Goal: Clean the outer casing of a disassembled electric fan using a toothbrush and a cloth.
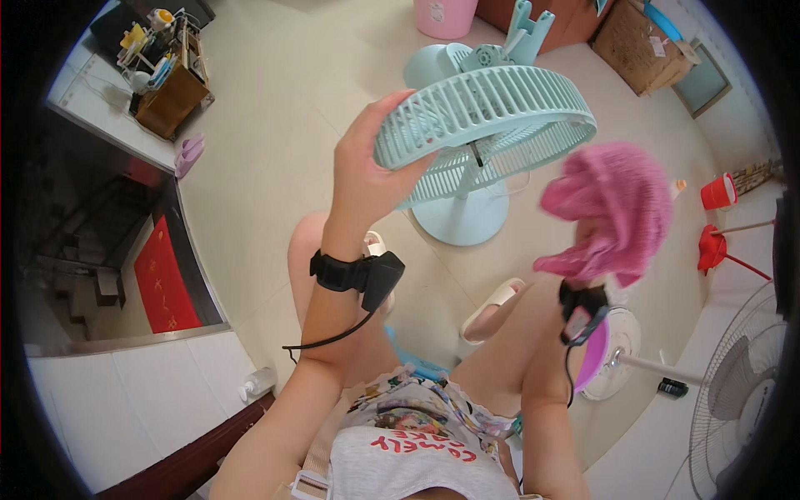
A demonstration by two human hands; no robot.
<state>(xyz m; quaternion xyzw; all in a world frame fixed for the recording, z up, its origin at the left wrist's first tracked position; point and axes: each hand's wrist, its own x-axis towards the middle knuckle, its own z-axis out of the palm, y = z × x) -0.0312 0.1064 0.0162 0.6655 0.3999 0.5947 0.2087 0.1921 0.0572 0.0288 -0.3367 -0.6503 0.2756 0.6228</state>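
Ahead of me stands a pale-blue pedestal fan, its round plastic rear grille [494,100] tilted and open at the front, with a bare metal shaft [476,154] at its centre. My left hand [375,162] grips the left rim of the grille, thumb on the near side. Below it the round fan base [465,219] rests on the floor. To the right of the grille and apart from it, my right hand is wrapped in a pink cloth [625,206], which hides nearly all its fingers. Each wrist wears a black strapped device.
A second fan [737,387] with a wire grille stands at the right, beside a purple basin [592,359]. At the back are a pink bucket [445,15] and a cardboard box [644,50]. A wooden cabinet [172,94] is far left; a pump bottle [257,382] sits lower left.
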